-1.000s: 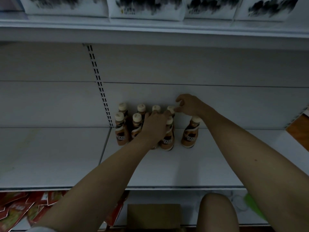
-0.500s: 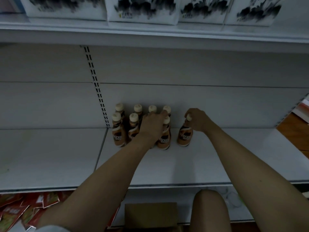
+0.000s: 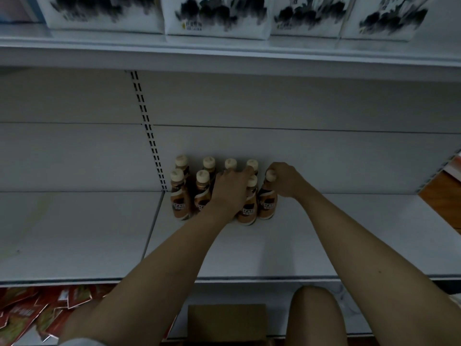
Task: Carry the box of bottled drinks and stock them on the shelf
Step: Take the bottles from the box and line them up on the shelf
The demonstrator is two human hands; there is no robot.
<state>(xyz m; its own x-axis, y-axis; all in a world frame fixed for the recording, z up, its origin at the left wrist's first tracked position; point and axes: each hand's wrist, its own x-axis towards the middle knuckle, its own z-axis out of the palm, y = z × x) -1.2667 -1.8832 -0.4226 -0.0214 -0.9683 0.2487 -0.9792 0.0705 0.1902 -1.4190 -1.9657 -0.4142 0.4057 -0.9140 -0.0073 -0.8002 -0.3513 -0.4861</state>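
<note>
Several brown coffee bottles (image 3: 180, 196) with cream caps stand in two rows at the back of the white shelf (image 3: 249, 250). My left hand (image 3: 230, 188) lies over the middle of the front row, covering one bottle there, its fingertips at a back-row cap. My right hand (image 3: 284, 179) grips the neck of the rightmost bottle (image 3: 267, 201), which stands on the shelf against the front row. The cardboard box (image 3: 225, 320) sits on the floor below, between my arms.
An upper shelf (image 3: 224, 53) holds white bags (image 3: 217, 16) with black ink prints. Red packets (image 3: 30, 310) lie on the lower shelf at left. A slotted upright (image 3: 147, 128) divides the back panel. My knee (image 3: 316, 318) shows beside the box.
My right hand came down from the back-row caps onto the rightmost bottle and slid it left against the group. My left hand stayed on the front row.
</note>
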